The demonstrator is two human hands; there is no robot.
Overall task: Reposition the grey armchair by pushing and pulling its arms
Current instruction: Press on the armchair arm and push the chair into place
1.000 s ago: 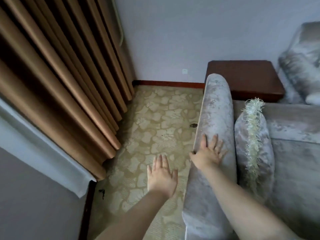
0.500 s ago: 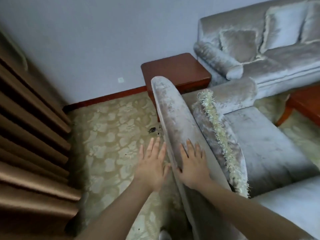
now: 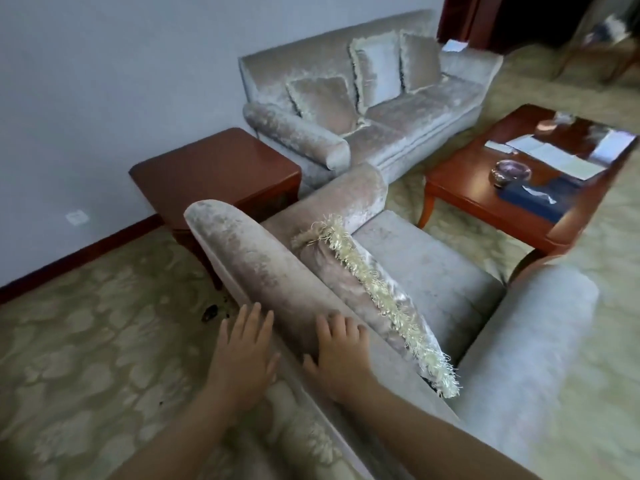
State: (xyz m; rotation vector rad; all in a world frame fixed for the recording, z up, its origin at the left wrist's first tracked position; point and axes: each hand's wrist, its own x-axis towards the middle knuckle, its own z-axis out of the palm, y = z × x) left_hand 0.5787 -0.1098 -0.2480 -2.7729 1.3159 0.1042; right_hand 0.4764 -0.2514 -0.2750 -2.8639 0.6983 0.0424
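Grey armchair [image 3: 422, 271]: occupies the centre and lower right of the frame, standing on a patterned carpet [image 3: 86, 341]. Its backrest [image 3: 256, 271] runs diagonally from centre left down toward the bottom edge. One arm lies at the centre top of the chair and the other at the right of the frame.

A fringed cushion [image 3: 332, 271] leans against the inner face of the backrest, above the seat.

My right hand [image 3: 341, 351], lower centre, lies palm down on the top of the backrest. Its fingers are spread and only slightly bent over the crest, with the thumb out to the left. They rest on the fabric rather than closing round it.

My left hand [image 3: 242, 355], just left of it, is held flat with straight fingers close together, at the outer side of the backrest. I cannot tell whether it touches the fabric.

A red-brown side desk [image 3: 214, 171] stands just behind the chair, against the pale wall [image 3: 104, 81]. A matching sofa [image 3: 408, 129] with three cushions fills the upper centre. A low desk [image 3: 464, 181] in the upper right carries papers and a small glass dish [image 3: 509, 171]. Dark marks [image 3: 209, 312] show on the carpet near my left fingertips.
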